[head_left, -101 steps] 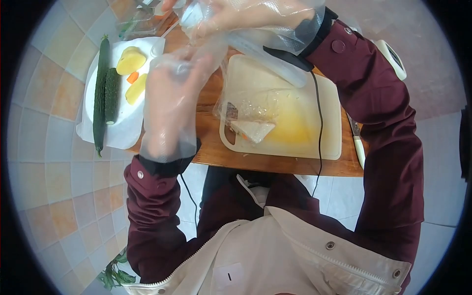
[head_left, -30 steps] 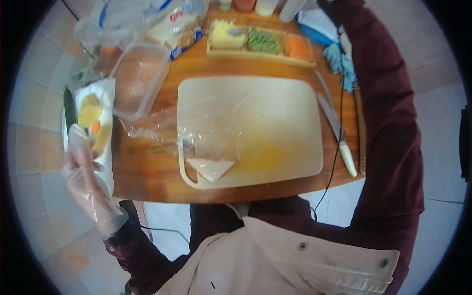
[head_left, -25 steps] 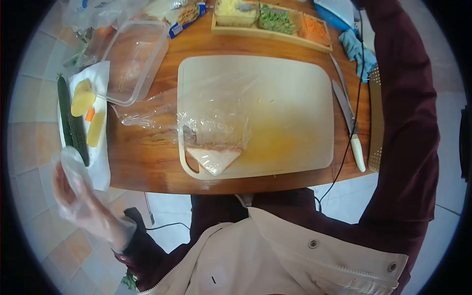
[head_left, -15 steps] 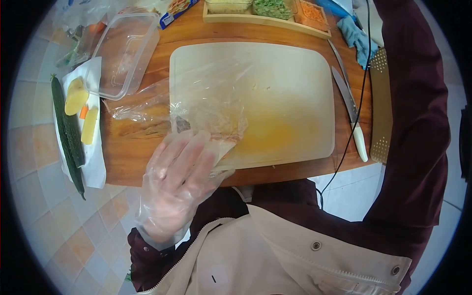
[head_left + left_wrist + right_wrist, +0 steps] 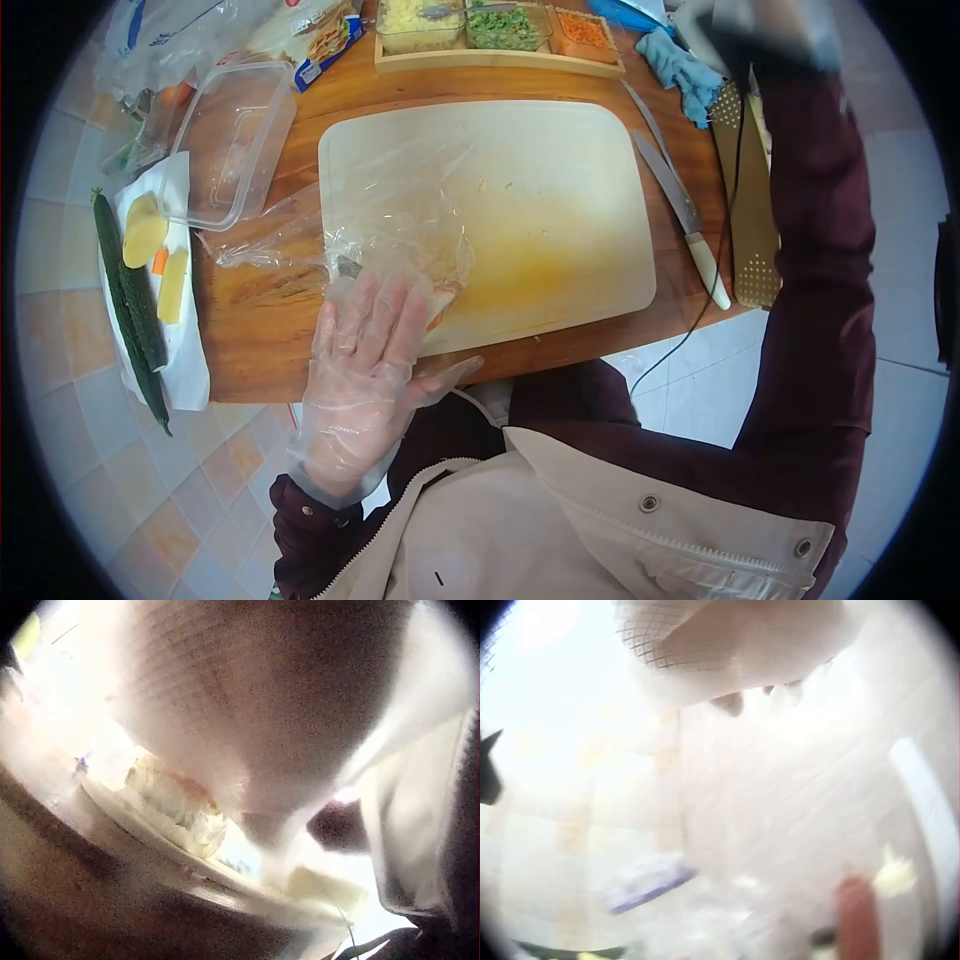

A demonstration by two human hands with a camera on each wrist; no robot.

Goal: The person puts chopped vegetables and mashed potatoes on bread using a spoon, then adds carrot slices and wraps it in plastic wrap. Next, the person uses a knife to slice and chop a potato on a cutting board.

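My left hand [image 5: 360,390], in a clear plastic glove, lies over the front left corner of the cutting board [image 5: 560,210] with its fingers straight. Under the fingertips is a triangular sandwich [image 5: 440,302] in clear plastic film [image 5: 400,205], mostly covered by the hand. The left wrist view shows the wrapped sandwich [image 5: 180,806] beside the palm, with pale and green filling. Raised at the top right, my right hand [image 5: 785,30] is blurred at the edge of the head view. In its wrist view the gloved right hand [image 5: 757,645] shows only in part; I cannot tell whether it holds anything.
Two cucumbers [image 5: 125,300] and cut potato [image 5: 145,232] lie on white paper at left, beside a clear plastic tub [image 5: 235,140]. A wooden tray [image 5: 500,58] of chopped vegetables stands behind. Knives [image 5: 672,190] lie right, near a blue cloth [image 5: 680,75] and a cable.
Both hands were together at the top left earlier. The left hand then dropped beside the cucumbers and came right onto the sandwich. The right hand went up to the top right.
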